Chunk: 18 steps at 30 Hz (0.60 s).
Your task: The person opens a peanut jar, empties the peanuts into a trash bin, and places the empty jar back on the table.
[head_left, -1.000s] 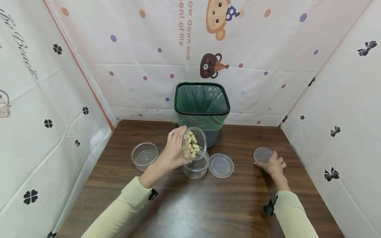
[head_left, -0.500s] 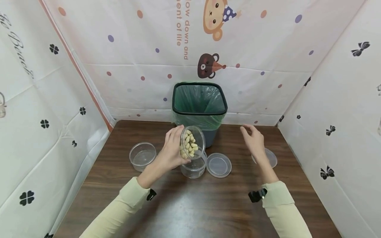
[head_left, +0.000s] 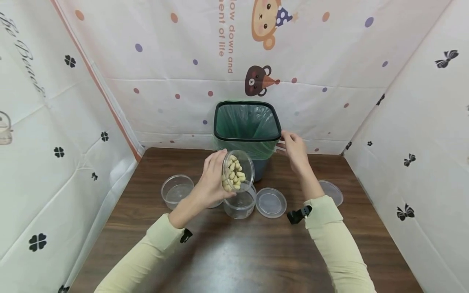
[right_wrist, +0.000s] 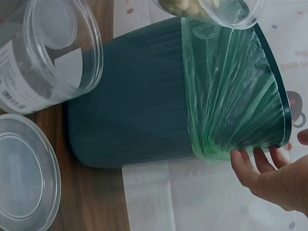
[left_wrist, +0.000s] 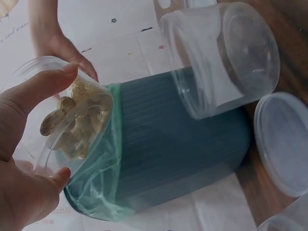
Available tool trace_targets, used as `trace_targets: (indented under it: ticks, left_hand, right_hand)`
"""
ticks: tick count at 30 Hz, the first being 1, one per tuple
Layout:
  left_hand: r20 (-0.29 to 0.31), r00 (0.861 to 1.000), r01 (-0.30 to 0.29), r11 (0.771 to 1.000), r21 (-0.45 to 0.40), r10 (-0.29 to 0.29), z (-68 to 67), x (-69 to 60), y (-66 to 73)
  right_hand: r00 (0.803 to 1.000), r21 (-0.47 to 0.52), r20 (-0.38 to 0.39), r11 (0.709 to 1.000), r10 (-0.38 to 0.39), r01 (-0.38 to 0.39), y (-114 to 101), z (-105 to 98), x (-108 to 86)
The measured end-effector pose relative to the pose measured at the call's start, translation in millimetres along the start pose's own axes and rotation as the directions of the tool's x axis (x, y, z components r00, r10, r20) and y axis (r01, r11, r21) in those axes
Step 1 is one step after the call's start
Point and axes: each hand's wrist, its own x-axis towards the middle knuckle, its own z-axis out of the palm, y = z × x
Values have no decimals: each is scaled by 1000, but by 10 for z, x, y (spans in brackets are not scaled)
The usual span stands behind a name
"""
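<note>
In the head view my left hand grips a clear plastic container by its side. It is tilted, mouth toward the camera, and unshelled peanuts lie inside. The container is held up in front of the bin. My right hand is at the right side of the dark trash bin, just below its rim. In the right wrist view, its fingertips touch the green bin liner, with the thumb apart from them.
An uncovered clear container stands below the held one, a round lid beside it. Another clear container is at left. A second lid lies at right, partly behind the right forearm. Patterned cloth walls surround the table.
My right hand has left the lid at the right and moved left and forward to the bin's right side. The left hand still holds the peanut container in nearly the same place.
</note>
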Motion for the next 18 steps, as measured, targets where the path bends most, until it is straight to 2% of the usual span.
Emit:
trace_targets:
  ticks: [6,12,18]
  left_hand:
    - [-47,997,-65,997,-34,64,-160,174,-50]
    - [-37,999,-42,992,-121,38,-436,443,-61]
    - [-38,998,-43,997,-69,41,-667,768,-181]
  right_hand:
    - [998,104,3,993,60,-60,-37,52,67]
    - [998,90,-31,995,52,-49,-27,85,98]
    - [996,55,-68,997,55,-51,-29,129,65]
